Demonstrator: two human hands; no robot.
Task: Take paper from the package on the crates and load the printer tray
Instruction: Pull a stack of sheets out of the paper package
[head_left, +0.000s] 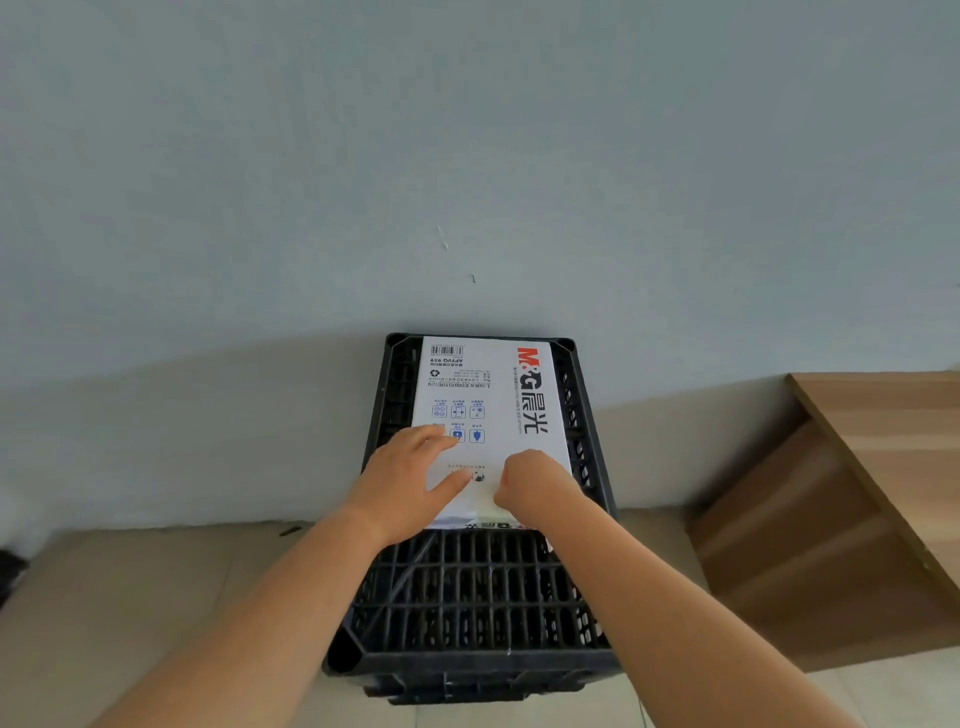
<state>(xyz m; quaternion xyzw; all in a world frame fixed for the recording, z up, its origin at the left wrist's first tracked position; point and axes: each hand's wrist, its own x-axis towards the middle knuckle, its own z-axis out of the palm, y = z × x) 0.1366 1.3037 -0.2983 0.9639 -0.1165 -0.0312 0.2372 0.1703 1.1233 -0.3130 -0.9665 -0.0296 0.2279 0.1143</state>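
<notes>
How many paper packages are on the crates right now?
1. The white paper package lies flat on the far half of the top black crate, against the wall, with the left hand and right hand on its near end. No other shows.

A stack of black slatted crates is seen standing on the pale tiled floor, pushed up against the wall beyond both hands. On the top crate a white paper package is laid flat, its far end reaching past the fingertips, its near end covered by the left hand and the right hand. The bare grid of the crate top is shown under the wrists. A wooden piece of furniture stands on the floor, off to the side of the right hand.
</notes>
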